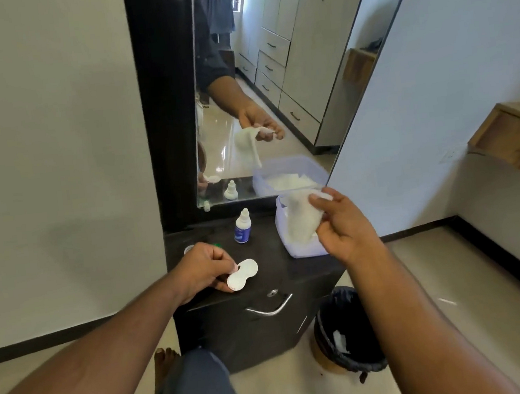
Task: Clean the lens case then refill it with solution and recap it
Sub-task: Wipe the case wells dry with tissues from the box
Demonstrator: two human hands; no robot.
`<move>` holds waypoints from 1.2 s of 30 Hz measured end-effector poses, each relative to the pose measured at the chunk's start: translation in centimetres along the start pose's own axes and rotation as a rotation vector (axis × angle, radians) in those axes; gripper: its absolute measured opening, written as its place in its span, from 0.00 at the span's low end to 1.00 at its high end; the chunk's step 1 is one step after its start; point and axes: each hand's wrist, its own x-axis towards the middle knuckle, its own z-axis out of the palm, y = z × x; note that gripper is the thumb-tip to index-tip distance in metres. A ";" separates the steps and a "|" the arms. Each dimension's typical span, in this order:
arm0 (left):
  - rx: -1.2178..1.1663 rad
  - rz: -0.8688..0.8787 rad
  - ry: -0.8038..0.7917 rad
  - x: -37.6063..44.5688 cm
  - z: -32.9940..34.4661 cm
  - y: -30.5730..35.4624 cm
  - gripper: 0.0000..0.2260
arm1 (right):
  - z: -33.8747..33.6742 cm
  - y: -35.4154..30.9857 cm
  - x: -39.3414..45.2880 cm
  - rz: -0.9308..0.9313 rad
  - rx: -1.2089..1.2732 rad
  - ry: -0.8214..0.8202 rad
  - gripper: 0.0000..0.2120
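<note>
Your left hand (203, 268) pinches the lens case (242, 274) by its near well, just above the dark worktop (298, 273), both wells uncapped and facing up. Your right hand (340, 223) grasps a white tissue (302, 219) over the tissue box (302, 250), thumb and fingers clamped on its top edge, the rest hanging loose. Solution bottle (242, 227) stands upright behind the case, near the mirror (272, 83). A green cap (216, 244) and a pale cap (189, 249) peek out behind your left hand, partly hidden. Bin (346, 329) on the floor right of the cabinet

Step looks like the wipe, early in the task. Bring the tissue to the case, not the other way; bunch a corner so it reaches into each well, twist it round the inside. Keep your pinch on the rim, off the wells. Likely slip: the dangling tissue brushing the bottle over, so gather it first
</note>
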 end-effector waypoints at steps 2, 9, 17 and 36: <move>-0.002 0.019 0.007 -0.8 -0.2 -0.1 0.02 | 1.0 1.7 -1.1 -0.014 -0.152 0.093 0.20; 0.034 0.018 0.058 -3.4 -1.6 -1.2 0.03 | 3.6 4.3 -3.6 -0.038 -0.315 0.051 0.13; 0.028 0.087 0.061 -4.3 -2.0 -1.6 0.02 | 3.7 11.9 -4.8 0.039 -0.545 -0.037 0.08; -0.105 0.007 0.019 -2.5 -2.3 -1.2 0.04 | -0.7 11.6 -0.8 0.175 -0.124 -0.116 0.08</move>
